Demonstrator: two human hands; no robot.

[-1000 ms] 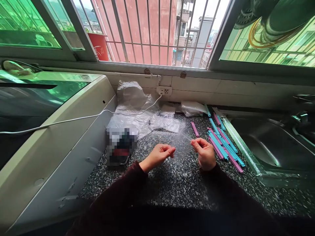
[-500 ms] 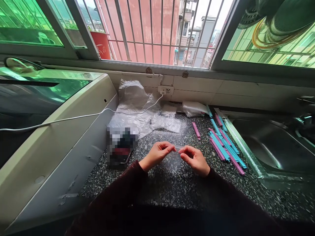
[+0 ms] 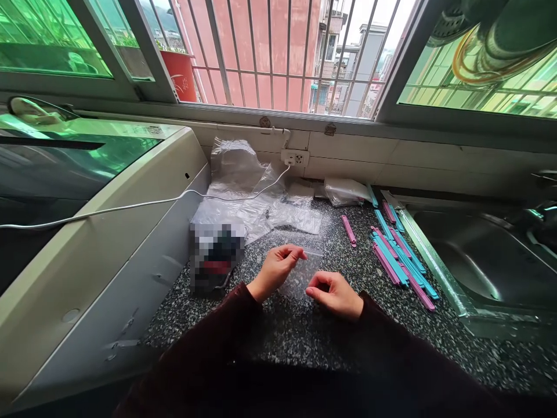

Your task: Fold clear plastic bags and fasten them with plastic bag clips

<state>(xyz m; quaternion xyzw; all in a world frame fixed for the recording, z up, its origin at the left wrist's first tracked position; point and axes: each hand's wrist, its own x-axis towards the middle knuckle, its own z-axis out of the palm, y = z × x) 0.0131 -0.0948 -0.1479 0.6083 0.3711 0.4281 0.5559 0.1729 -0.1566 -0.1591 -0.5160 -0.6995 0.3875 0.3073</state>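
A small clear zip-top plastic bag [image 3: 307,268] hangs between my hands just above the speckled counter. My left hand [image 3: 278,268] pinches its top edge near the left corner. Lower down, my right hand [image 3: 335,295] is closed with thumb and forefinger together at the bag's lower right side; the exact spot of contact is hard to see. Right of my hands lies a pile of pink and turquoise plastic strips, sealing clips by their look [image 3: 394,255]. One pink clip [image 3: 348,231] lies apart from the pile.
Loose clear plastic bags [image 3: 256,212] spread toward the wall, with a wrapped pack [image 3: 346,191] beside them. A blurred dark item [image 3: 217,255] sits on the left. A white cable [image 3: 130,209] runs to the wall socket [image 3: 296,157]. The metal sink [image 3: 470,249] is at right.
My right hand has moved down and slightly left, from the bag's top edge to its lower right side. My left hand keeps its pinch on the top edge.
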